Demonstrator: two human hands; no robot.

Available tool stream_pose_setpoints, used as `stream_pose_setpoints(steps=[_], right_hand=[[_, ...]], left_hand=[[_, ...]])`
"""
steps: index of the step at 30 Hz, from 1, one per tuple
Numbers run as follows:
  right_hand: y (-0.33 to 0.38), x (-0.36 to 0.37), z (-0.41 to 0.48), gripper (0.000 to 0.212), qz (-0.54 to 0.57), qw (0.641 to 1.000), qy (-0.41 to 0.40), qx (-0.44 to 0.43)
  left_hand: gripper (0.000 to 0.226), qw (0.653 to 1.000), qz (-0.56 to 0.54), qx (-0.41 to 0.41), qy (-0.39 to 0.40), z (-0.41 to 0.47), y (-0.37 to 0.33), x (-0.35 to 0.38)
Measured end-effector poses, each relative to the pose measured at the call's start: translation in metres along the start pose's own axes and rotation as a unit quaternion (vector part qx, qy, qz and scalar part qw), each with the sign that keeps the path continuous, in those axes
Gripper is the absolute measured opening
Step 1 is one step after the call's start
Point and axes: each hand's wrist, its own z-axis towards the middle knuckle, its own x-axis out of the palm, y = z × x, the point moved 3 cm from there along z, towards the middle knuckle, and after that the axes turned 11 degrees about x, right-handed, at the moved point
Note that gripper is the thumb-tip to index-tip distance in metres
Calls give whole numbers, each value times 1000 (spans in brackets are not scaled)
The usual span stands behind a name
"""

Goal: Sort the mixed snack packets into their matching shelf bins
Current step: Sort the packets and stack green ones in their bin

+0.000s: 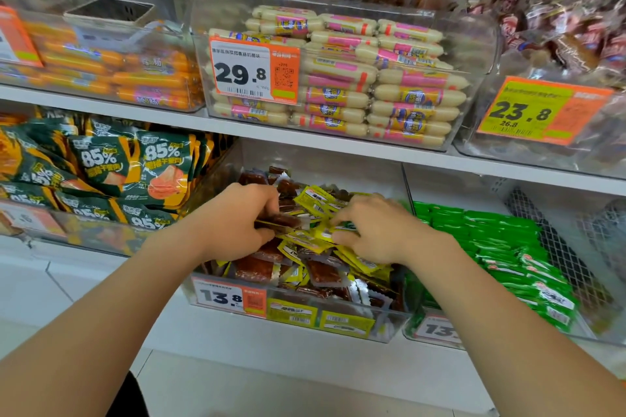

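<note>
A clear bin (386, 327) on the lower shelf holds a heap of yellow snack packets (306, 245) with dark red meat showing. Both my hands are inside it, on top of the heap. My left hand (237, 220) grips a small stack of the yellow packets (281, 221) at its fingertips. My right hand (369, 230) pinches a green packet (347, 226) that lies among the yellow ones. To the right, a second clear bin (437, 332) is filled with green packets (508, 247).
Dark green and orange pouches (101, 173) fill the bin at left. On the upper shelf stand bins of orange sausages (111, 74), pale sausages (372, 85) and brown wrapped snacks (569, 44). Price tags (230, 296) hang on the bin fronts. White floor lies below.
</note>
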Motion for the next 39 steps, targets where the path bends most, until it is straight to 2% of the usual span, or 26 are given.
stream_pose_setpoints(steps=[3,7,8,10,13,15,17,19,21,23,25,27,29,32,35,37,38,39], right_hand=[[-4,-3,0,38,-11,998,-28,51],[9,-15,9,22,72,985,-147,58],[14,-16,12,24,102,984,-143,38],[25,-12,21,33,150,986,-67,1],[34,0,32,54,134,990,46,-4],[35,0,36,54,123,990,71,10],[33,-2,40,46,111,992,53,28],[29,-5,40,50,85,995,25,49],[27,-4,39,53,57,997,2,59],[25,-1,41,48,30,998,-29,51],[24,3,45,44,18,998,-49,28],[25,3,48,45,15,999,-46,5],[28,5,51,43,-25,998,-54,-18],[35,6,53,38,-77,993,-87,-7],[27,4,58,4,19,997,-56,53],[19,7,63,38,94,992,-8,85],[17,9,64,43,105,990,3,89],[17,11,65,39,105,991,7,87]], left_hand=[[22,1000,-7,1,-13,-5,0,-3],[5,999,13,-9,-39,-4,-2,-5],[5,999,23,-9,-41,-4,-1,-6],[11,999,40,-15,-26,-4,0,-9],[24,992,114,-47,42,-8,-5,-14],[27,987,148,-60,31,-7,-9,-14],[44,985,162,-64,-22,-1,-13,-15],[53,979,195,-48,-29,11,-13,-12],[43,985,168,-26,23,24,-11,0],[65,991,96,-24,95,34,-7,11],[78,987,87,-39,126,41,0,18],[73,985,111,-49,124,49,6,22],[53,983,144,-50,103,54,7,22],[25,979,190,-58,49,53,10,19],[21,978,200,-53,5,48,17,14],[23,976,217,-31,-3,47,20,12],[19,977,211,-13,-6,47,20,12],[11,982,188,7,-6,47,18,13]])
